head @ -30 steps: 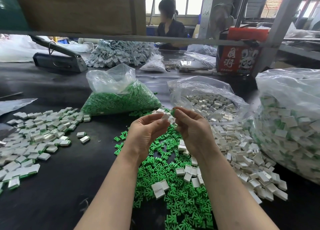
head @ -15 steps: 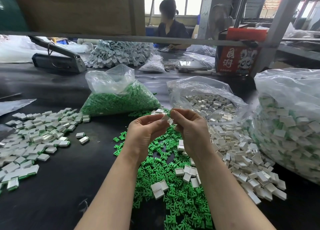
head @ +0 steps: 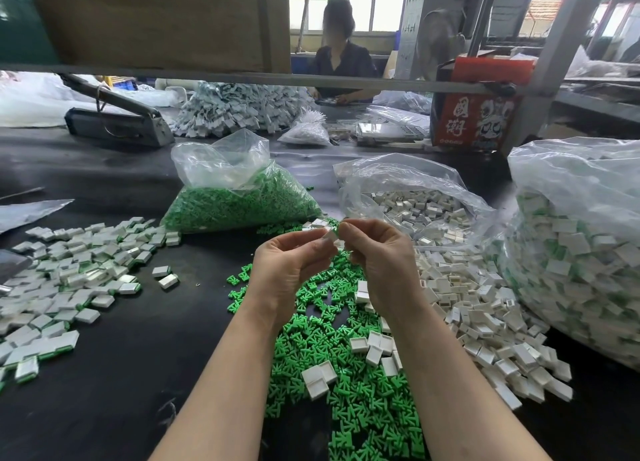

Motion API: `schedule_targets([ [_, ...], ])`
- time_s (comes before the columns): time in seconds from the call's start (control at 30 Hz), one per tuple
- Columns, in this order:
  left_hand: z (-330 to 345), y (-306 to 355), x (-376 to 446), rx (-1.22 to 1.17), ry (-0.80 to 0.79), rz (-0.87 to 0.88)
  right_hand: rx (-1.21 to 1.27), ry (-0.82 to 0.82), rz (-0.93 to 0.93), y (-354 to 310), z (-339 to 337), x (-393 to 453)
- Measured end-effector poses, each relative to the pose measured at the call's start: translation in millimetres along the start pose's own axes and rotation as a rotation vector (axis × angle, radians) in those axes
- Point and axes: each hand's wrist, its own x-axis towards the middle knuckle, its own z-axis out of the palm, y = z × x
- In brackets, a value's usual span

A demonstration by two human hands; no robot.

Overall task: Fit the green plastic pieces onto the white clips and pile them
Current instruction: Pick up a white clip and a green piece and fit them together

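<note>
Raised above the black tabletop [head: 121, 374], the left hand [head: 291, 266] pinches a small white plastic clip [head: 330, 234]; the right hand [head: 381, 263], fingertips closed against it, presses from the right. Any green piece between them is hidden. Finished pieces [head: 69, 270] lie left, nearer the left hand.

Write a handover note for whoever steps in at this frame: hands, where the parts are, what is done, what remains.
Left hand and right hand are raised together over the black table, both pinching one small white plastic clip; whether its green piece is seated cannot be told.
Loose green plastic pieces lie under the hands, with more in the clear bag of green pieces.
Bare white clips are heaped on the right, below the open bag of white clips.
Done: the pile of fitted clips on the left, and the big bag of fitted clips far right.
Left: finish this clip, add it to the pile, carry on.
</note>
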Motion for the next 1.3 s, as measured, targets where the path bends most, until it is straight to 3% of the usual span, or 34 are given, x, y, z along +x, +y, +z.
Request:
schedule_targets([
  [0.6, -0.3, -2.2, -1.2, 0.075, -0.037, 0.005, -0.165, 0.020, -0.181, 7.3, 2.9, -0.4],
  [0.83, 2.4, -0.7, -3.0, 0.112, -0.022, -0.004, -0.742, -0.022, -0.305, 12.5, -0.1, 4.4],
  [1.0, 3.7, -1.0, -3.1, 0.155, 0.017, 0.000, -0.963, -0.102, -0.401, 10.1, -4.5, 3.7],
  [1.3, 2.1, -1.2, -3.3, 0.163, 0.036, 0.010, -0.874, -0.095, -0.311, 14.3, -3.1, 0.9],
])
